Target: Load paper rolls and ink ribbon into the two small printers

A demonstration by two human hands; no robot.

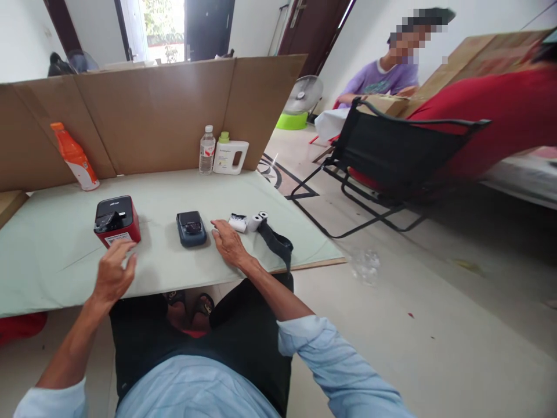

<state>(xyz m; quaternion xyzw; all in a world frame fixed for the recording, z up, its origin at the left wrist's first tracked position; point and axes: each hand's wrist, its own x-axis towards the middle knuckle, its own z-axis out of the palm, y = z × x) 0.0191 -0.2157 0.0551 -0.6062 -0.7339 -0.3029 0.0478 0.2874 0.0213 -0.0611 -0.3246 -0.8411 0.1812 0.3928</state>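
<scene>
My left hand (114,271) is open, thumb apart from the fingers. Its fingertips are at the front of a red and black box-shaped device (116,219) with a white label; whether they touch it I cannot tell. My right hand (230,244) is open, with fingers stretched out and nothing seen in it. It lies between a small dark blue handheld device (191,230) and a small white roll (237,223) with black marks, which it partly covers. Beside that roll are two more white rolls (255,223). A black strap (275,241) runs from there over the table's front edge.
A cardboard screen (161,116) stands along the back of the pale green table (152,270). Before it are an orange bottle (75,157), a clear water bottle (207,152) and a white jug (226,158). Two people sit at the right, near a black folding chair (391,157).
</scene>
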